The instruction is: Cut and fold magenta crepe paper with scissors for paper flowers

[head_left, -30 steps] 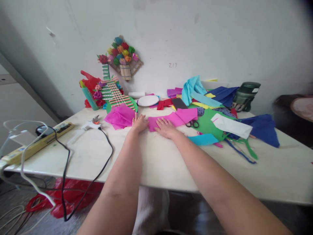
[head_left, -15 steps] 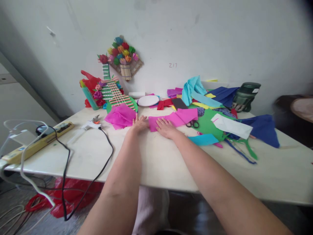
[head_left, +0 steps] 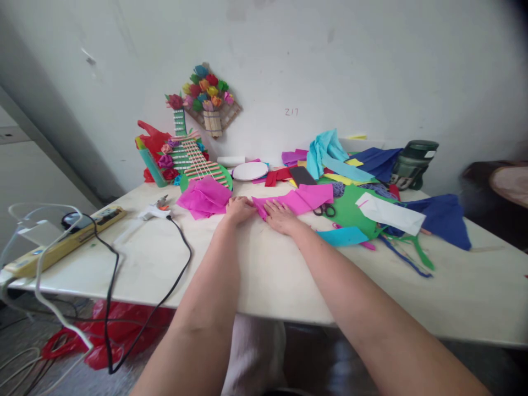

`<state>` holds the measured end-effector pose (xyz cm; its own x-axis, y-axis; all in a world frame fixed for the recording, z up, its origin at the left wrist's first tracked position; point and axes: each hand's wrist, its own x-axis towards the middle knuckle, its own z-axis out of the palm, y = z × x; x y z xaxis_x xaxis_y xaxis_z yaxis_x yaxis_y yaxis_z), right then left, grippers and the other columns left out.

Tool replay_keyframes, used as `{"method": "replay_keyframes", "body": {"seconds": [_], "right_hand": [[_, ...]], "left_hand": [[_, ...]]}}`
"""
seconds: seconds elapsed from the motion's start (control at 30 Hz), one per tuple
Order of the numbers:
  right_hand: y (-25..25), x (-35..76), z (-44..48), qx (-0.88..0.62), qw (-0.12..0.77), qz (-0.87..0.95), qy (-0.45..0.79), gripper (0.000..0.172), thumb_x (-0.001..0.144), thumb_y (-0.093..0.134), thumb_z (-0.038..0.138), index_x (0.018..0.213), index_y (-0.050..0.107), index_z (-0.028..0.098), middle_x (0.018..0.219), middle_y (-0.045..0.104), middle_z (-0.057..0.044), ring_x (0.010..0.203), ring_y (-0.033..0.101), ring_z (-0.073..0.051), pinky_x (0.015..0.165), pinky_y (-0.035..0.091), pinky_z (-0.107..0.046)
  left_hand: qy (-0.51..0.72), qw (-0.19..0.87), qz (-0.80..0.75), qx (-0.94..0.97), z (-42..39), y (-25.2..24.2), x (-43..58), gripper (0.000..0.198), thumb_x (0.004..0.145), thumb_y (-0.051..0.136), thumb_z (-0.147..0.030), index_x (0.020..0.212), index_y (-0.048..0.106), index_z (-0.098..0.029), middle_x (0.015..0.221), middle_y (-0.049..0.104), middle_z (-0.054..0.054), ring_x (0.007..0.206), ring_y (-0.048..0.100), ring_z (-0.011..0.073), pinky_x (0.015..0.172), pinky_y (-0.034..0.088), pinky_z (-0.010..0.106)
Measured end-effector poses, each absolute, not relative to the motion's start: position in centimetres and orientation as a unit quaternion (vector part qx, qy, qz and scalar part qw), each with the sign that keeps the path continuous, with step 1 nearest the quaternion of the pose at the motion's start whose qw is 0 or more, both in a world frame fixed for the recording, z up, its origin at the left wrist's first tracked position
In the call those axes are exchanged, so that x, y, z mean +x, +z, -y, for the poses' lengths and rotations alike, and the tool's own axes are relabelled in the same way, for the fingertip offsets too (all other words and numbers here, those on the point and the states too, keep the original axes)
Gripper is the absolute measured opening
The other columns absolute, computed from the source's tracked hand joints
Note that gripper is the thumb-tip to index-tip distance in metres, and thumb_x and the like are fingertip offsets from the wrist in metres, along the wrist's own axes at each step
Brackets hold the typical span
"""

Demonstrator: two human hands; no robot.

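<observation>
A long pink paper strip lies across the middle of the white table. My right hand rests flat on its left part, fingers spread. At the strip's left end, my left hand has its fingers together and touches the edge, which looks slightly bunched; its fingertips are partly hidden. To the left of that hand lies a crumpled pink paper piece. Black scissors sit just beyond the strip's lower edge on the right.
A glue gun with a black cord and a yellow power strip are at left. Behind stand a flower-decorated guitar craft and a white disc. Coloured papers, a white packet and a dark bottle fill the right.
My left hand has moved slightly right onto the strip's end and its fingers have closed together. The strip's left end has become bunched. My right hand has stayed in place.
</observation>
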<state>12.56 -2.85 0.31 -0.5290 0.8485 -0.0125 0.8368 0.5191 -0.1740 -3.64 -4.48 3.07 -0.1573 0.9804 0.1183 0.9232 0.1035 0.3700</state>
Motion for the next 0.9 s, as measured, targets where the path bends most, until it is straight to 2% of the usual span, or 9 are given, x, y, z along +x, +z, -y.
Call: {"method": "replay_keyframes", "body": {"seconds": [0.1,0.17,0.23,0.33,0.47,0.57,0.73,0.9], "right_hand": [[0.2,12.6,2.8,-0.484,0.039,0.871,0.08,0.062,0.091,0.018,0.04,0.148,0.018,0.015,0.155,0.01,-0.003,0.142,0.004,-0.021,0.113,0.005,-0.042],[0.3,12.6,2.9,-0.484,0.036,0.871,0.078,0.061,0.092,0.018,0.04,0.148,0.018,0.015,0.155,0.01,-0.003,0.142,0.004,-0.021,0.113,0.005,-0.043],[0.3,12.6,2.9,-0.484,0.036,0.871,0.076,0.061,0.092,0.017,0.04,0.148,0.019,0.015,0.155,0.011,-0.003,0.142,0.005,-0.021,0.113,0.005,-0.043],[0.3,12.6,3.0,-0.486,0.039,0.87,0.079,0.062,0.093,0.015,0.044,0.148,0.019,0.016,0.155,0.012,-0.003,0.142,0.005,-0.021,0.113,0.005,-0.043],[0.3,12.6,3.0,-0.487,0.044,0.868,0.082,0.063,0.093,0.012,0.047,0.148,0.02,0.015,0.155,0.014,-0.004,0.142,0.006,-0.022,0.113,0.005,-0.043],[0.3,12.6,3.0,-0.485,0.045,0.869,0.084,0.064,0.093,0.013,0.047,0.148,0.02,0.015,0.155,0.013,-0.004,0.142,0.006,-0.021,0.113,0.004,-0.042],[0.3,12.6,3.0,-0.484,0.043,0.87,0.084,0.064,0.093,0.013,0.048,0.148,0.02,0.015,0.155,0.01,-0.003,0.142,0.005,-0.022,0.113,0.005,-0.043],[0.5,12.6,3.2,-0.485,0.042,0.87,0.085,0.064,0.093,0.014,0.048,0.148,0.02,0.015,0.155,0.011,-0.003,0.142,0.005,-0.021,0.113,0.006,-0.042]], "left_hand": [[0.195,0.106,-0.731,0.645,4.1,3.0,-4.1,0.032,0.073,0.058,-0.046,0.09,0.07,-0.022,0.103,0.068,0.006,0.108,0.056,0.0252,0.088,0.044,0.031],[0.207,0.147,-0.721,0.645,3.9,3.0,-4.2,0.03,0.075,0.056,-0.044,0.083,0.07,-0.018,0.084,0.071,0.006,0.084,0.063,0.0195,0.071,0.047,0.024],[0.222,0.19,-0.716,0.635,3.8,3.0,-4.2,0.031,0.077,0.054,-0.042,0.078,0.07,-0.016,0.073,0.069,0.006,0.063,0.06,0.0143,0.058,0.045,0.022],[0.25,0.269,-0.704,0.608,4.1,3.2,-3.8,0.038,0.081,0.048,-0.045,0.081,0.069,-0.013,0.069,0.068,0.006,0.042,0.049,0.0087,0.045,0.04,0.021],[0.263,0.319,-0.698,0.585,4.6,3.7,-3.2,0.05,0.077,0.051,-0.058,0.076,0.067,-0.011,0.067,0.068,0.008,0.037,0.046,0.0079,0.041,0.039,0.021],[0.252,0.318,-0.721,0.562,4.6,3.9,-2.8,0.049,0.073,0.056,-0.058,0.066,0.066,-0.01,0.058,0.065,0.008,0.038,0.049,0.0099,0.043,0.041,0.023],[0.194,0.308,-0.775,0.516,4.0,4.1,-2.4,0.034,0.076,0.059,-0.038,0.054,0.061,-0.012,0.048,0.059,0.006,0.043,0.054,0.0127,0.047,0.044,0.023],[0.182,0.316,-0.766,0.529,3.8,4.0,-2.4,0.025,0.075,0.055,-0.022,0.053,0.061,-0.012,0.053,0.063,0.007,0.045,0.056,0.0121,0.049,0.044,0.022]]}}
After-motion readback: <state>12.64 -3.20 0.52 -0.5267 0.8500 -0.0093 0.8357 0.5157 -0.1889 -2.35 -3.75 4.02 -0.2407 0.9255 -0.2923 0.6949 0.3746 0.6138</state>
